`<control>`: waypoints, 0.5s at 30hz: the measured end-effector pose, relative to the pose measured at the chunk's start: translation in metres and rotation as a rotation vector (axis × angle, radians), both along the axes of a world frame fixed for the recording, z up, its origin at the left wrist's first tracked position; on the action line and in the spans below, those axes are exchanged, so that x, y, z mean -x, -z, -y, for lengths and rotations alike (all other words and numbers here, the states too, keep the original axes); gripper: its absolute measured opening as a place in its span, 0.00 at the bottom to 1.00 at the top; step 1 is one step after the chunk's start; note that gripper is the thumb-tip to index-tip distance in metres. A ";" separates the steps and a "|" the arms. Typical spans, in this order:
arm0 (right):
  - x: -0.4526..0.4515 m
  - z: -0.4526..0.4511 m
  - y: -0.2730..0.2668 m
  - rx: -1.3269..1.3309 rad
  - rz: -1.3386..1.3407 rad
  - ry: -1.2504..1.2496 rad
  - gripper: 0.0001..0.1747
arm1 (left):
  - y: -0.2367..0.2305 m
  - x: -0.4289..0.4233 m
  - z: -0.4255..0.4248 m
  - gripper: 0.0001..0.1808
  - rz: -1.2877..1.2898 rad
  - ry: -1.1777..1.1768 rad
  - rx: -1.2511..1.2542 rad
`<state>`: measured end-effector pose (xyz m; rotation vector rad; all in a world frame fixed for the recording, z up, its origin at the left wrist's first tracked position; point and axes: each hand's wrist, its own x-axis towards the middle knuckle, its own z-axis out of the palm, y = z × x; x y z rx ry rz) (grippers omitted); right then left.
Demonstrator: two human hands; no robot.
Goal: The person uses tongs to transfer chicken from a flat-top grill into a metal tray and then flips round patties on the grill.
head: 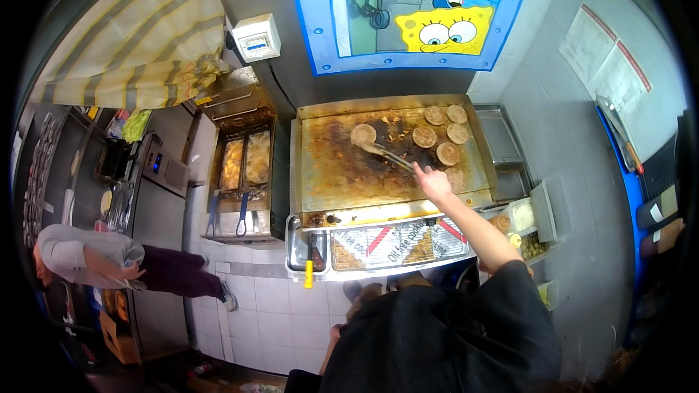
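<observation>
My right hand (pixel 433 181) is closed on the handle end of metal tongs (pixel 396 159), held over a flat-top griddle (pixel 327 185). The far end of the tongs is at the lower edge of a round patty (pixel 363 134) left of the middle; whether they grip it cannot be told. Several more round patties (pixel 424 136) lie on the right half of the griddle, and another blurred one (pixel 454 179) is near my wrist. Browned scraps (pixel 392 119) are scattered near the back. Low beside my black clothing, my left hand (pixel 336 332) is partly hidden, and what it holds is unclear.
Two fryer baskets (pixel 243 215) hang in a bubbling deep fryer (pixel 256 158) to the left. A metal tray (pixel 297 262) and wire rack (pixel 382 245) line the griddle's front. Food containers (pixel 523 215) stand at right. A person (pixel 104 262) is at the left counter.
</observation>
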<state>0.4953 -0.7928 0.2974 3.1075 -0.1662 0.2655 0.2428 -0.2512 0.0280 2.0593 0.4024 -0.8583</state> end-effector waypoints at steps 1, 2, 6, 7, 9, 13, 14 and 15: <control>-0.008 0.000 0.005 0.065 -0.032 -0.043 0.26 | 0.000 -0.005 0.003 0.09 -0.031 -0.055 0.041; -0.011 0.002 0.008 0.094 -0.053 -0.055 0.26 | 0.000 -0.012 0.005 0.09 -0.060 -0.113 0.085; -0.019 -0.022 -0.004 0.134 -0.136 -0.116 0.28 | 0.024 -0.011 -0.003 0.09 -0.180 -0.564 0.350; -0.017 -0.030 -0.013 0.130 -0.158 -0.114 0.28 | 0.024 -0.008 -0.003 0.10 -0.191 -0.574 0.349; -0.003 -0.045 -0.033 0.142 -0.250 -0.106 0.30 | 0.020 -0.007 -0.001 0.11 -0.213 -0.583 0.347; 0.012 -0.051 -0.023 0.146 -0.288 -0.085 0.31 | 0.008 0.001 -0.002 0.13 -0.017 -0.080 0.071; 0.010 -0.052 -0.019 0.119 -0.266 -0.085 0.31 | 0.032 0.013 -0.013 0.13 0.048 0.039 0.014; 0.009 -0.059 -0.016 0.096 -0.269 -0.054 0.31 | 0.045 0.020 -0.024 0.13 0.116 0.154 -0.048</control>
